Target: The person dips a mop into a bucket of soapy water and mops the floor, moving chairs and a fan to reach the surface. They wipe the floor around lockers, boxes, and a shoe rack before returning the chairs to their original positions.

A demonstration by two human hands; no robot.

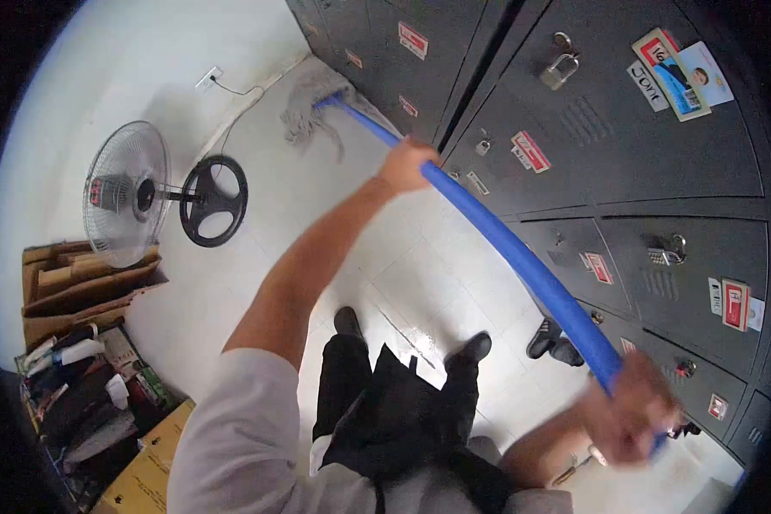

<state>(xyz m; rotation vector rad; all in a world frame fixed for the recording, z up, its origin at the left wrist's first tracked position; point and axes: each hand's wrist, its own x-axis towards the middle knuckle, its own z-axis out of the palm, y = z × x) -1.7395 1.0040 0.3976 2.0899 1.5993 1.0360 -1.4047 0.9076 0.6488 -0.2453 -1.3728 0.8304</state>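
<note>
A mop with a long blue handle [510, 244] runs from the far corner down to the lower right. My left hand [409, 166] is closed around the handle partway along, nearer the mop head. Near the handle's other end, my right hand [634, 411] grips it, slightly smeared by motion. The grey string mop head [308, 103] lies spread on the pale tiled floor [420, 274], close to the wall corner and the base of the lockers.
Dark lockers [557, 163] with padlocks and labels line the right side. A standing fan [128, 193] with a round base is at left, its cord reaching a wall outlet [209, 78]. Folded cardboard [86, 287] and a filled box [94, 385] stand lower left. Black shoes [552, 341] sit by the lockers.
</note>
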